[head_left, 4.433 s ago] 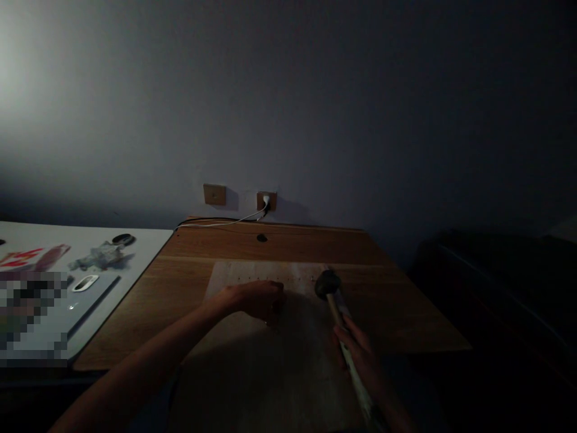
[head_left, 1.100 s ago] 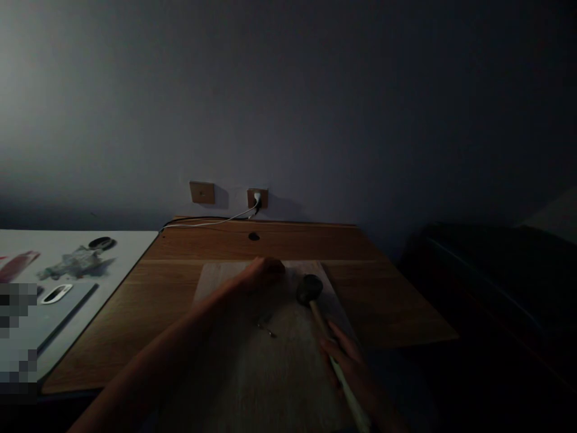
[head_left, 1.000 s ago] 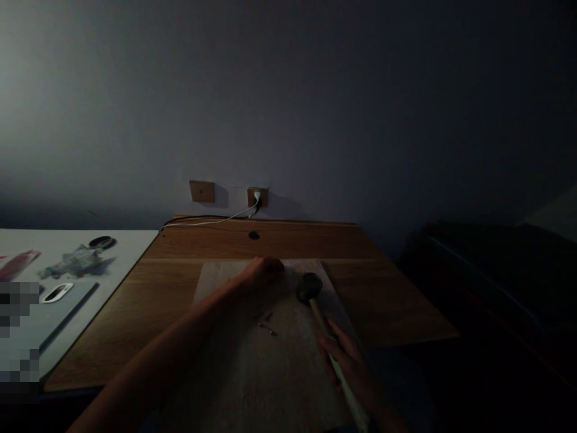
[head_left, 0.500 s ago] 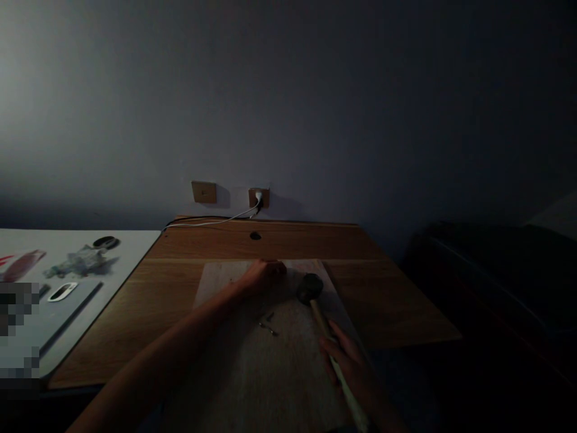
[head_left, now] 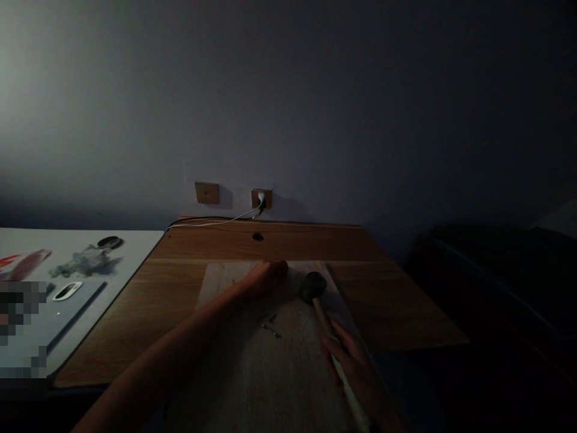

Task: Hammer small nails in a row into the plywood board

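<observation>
My right hand [head_left: 346,353] is wrapped around the pale wooden handle of a mallet [head_left: 312,287], whose thick dark head rests on or just over the far right part of a wooden board [head_left: 265,379]. To the left of the mallet head, my left hand [head_left: 269,274] lies at the board's far side with its fingers curled closed. What they pinch, if anything, is hidden in the dark. Between the two hands and nearer to me, a few small thin metal pieces [head_left: 271,328], like nails or screws, lie on the board.
The board lies on a brown wooden desk [head_left: 396,307]. On the left, a white table [head_left: 139,246] holds a crumpled clear plastic bag [head_left: 88,261], a round dark object [head_left: 110,242] and a white oval-framed item [head_left: 67,291]. Cables [head_left: 216,224] run to a wall socket [head_left: 261,198].
The view has turned slightly, so everything sits a little further right. Both hands and the mallet keep nearly the same place on the board.
</observation>
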A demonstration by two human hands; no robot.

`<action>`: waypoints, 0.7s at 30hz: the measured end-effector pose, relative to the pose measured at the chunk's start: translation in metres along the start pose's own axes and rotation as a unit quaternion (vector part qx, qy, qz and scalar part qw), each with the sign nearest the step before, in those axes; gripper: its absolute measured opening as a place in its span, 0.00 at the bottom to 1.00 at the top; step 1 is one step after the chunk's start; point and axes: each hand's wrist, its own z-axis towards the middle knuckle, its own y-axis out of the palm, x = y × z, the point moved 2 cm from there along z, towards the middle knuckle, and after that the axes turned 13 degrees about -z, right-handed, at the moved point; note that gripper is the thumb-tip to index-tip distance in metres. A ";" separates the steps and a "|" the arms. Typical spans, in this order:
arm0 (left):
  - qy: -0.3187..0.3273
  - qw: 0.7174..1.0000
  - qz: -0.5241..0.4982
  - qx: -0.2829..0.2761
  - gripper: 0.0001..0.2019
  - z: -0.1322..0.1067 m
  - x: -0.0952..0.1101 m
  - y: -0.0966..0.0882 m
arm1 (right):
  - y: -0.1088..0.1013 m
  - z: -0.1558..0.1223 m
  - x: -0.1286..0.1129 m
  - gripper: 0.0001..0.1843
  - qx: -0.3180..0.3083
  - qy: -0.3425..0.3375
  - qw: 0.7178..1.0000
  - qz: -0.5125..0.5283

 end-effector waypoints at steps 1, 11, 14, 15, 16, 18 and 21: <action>-0.013 1.000 -0.003 0.006 0.09 0.000 0.000 0.000 | 0.001 0.001 -0.005 0.33 -0.003 -0.011 1.000 -0.003; -0.025 0.998 -0.062 0.012 0.17 0.001 -0.009 0.003 | 0.018 0.027 -0.049 0.17 -0.077 -0.112 0.991 -0.015; -0.034 0.998 -0.053 0.021 0.18 0.001 -0.008 0.003 | 0.021 0.031 -0.050 0.16 -0.088 -0.113 0.989 -0.026; -0.038 0.998 -0.050 0.022 0.18 0.001 -0.008 0.003 | 0.021 0.032 -0.049 0.17 -0.089 -0.109 0.990 -0.027; -0.040 0.998 -0.050 0.021 0.18 0.001 -0.007 0.003 | 0.021 0.033 -0.048 0.17 -0.089 -0.104 0.990 -0.028; -0.037 0.998 -0.050 0.021 0.18 0.001 -0.007 0.002 | 0.021 0.033 -0.046 0.17 -0.088 -0.101 0.991 -0.025; -0.027 0.998 -0.046 0.016 0.19 0.001 -0.007 0.001 | 0.022 0.033 -0.045 0.17 -0.095 -0.108 0.989 -0.023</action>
